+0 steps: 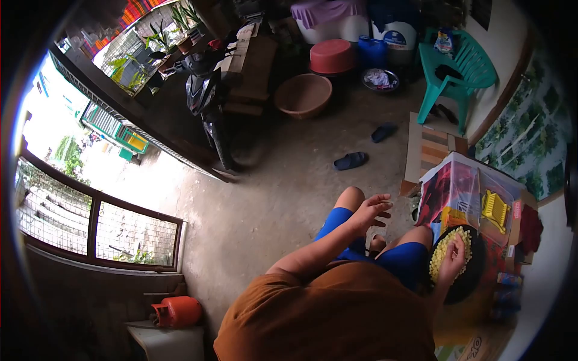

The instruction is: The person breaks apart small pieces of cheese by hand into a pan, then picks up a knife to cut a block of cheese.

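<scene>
Small pale-yellow pieces (442, 251), which look like corn kernels or popcorn, lie in a round black pan (475, 271) at my right side. My right hand (454, 260) is over these pieces, its fingers drawn together at the tips; whatever is between them is too small to make out. My left hand (372, 212) hangs in the air above my knees, fingers loosely curled and apart, with nothing in it. Beyond the pan a yellow plastic rack (495, 210) shows inside a clear plastic container (501, 188).
Two dark slippers (351, 160) lie on the concrete floor ahead. A green plastic chair (448, 72), a brown basin (303, 96), a red tub (333, 56) and a motorcycle (208, 99) stand farther back. An orange gas cylinder (180, 311) is at lower left.
</scene>
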Motion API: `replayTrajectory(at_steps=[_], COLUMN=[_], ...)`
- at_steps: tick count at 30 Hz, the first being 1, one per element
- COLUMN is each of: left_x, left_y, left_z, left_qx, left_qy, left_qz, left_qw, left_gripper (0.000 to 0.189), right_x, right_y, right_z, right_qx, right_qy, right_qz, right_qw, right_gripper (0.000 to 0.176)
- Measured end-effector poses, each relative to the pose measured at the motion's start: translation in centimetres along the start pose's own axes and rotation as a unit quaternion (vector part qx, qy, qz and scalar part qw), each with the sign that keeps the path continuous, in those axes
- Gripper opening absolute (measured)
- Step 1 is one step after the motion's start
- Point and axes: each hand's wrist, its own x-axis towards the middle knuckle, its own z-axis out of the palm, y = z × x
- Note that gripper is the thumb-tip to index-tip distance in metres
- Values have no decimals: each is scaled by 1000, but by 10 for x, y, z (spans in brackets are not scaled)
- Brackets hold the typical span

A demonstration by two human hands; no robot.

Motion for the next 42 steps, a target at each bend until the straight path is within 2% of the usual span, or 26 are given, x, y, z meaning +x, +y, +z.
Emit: replayTrajectory(at_steps=[1,2,5,6,9,10,13,14,17,18,21,22,25,28,31,35,38,42], left_x=[7,14,5,-4,-14,-13,1,4,8,8,-19,-22,-7,6,3,11,18,20], left_y=[-7,-14,2,9,16,12,-9,-13,-20,-20,12,19,8,4,14,18,12,16], left_z=[-13,-29,-41,-39,-47,-55,-82,-86,-85,-86,-51,-46,-61,-72,-63,-68,-80,-92], left_qx=[11,34,23,-2,-4,-29,-81,-81,-19,12,103,74,39,111,149,109,101,129], left_qy=[-3,-10,15,40,64,61,53,55,56,56,93,91,60,65,102,75,68,97], left_qz=[21,22,-8,-7,7,4,5,9,21,24,45,23,16,23,69,34,25,23], left_qw=[1000,999,1000,999,998,998,995,995,998,998,989,993,997,991,981,991,992,987], left_gripper=[28,37,39,38,35,32,24,22,22,23,25,28,31,27,23,24,27,28], right_x=[2,1,-6,-8,-15,-14,-19,-19,-19,-21,-19,-18,-14,-11,-8,-11,-10,-9], right_y=[3,4,-3,-17,30,33,33,27,-4,38,14,-5,17,18,14,3,-46,-15], right_z=[4,2,20,23,17,12,18,21,23,12,16,21,14,12,23,29,60,59], right_qx=[15,-24,-29,-60,64,11,-22,-60,-43,16,21,-60,-23,-39,-125,-100,-28,-23], right_qy=[-18,-50,-10,-3,-34,-59,-33,-14,1,-36,-66,-41,-32,-52,-36,-61,56,-57], right_qz=[0,108,23,21,66,151,72,-29,-22,61,140,52,51,152,-100,103,17,95], right_qw=[1000,993,999,998,995,987,997,998,999,997,988,996,998,986,986,988,998,994], right_gripper=[30,25,24,25,25,24,24,24,25,27,27,28,25,18,17,17,19,21])
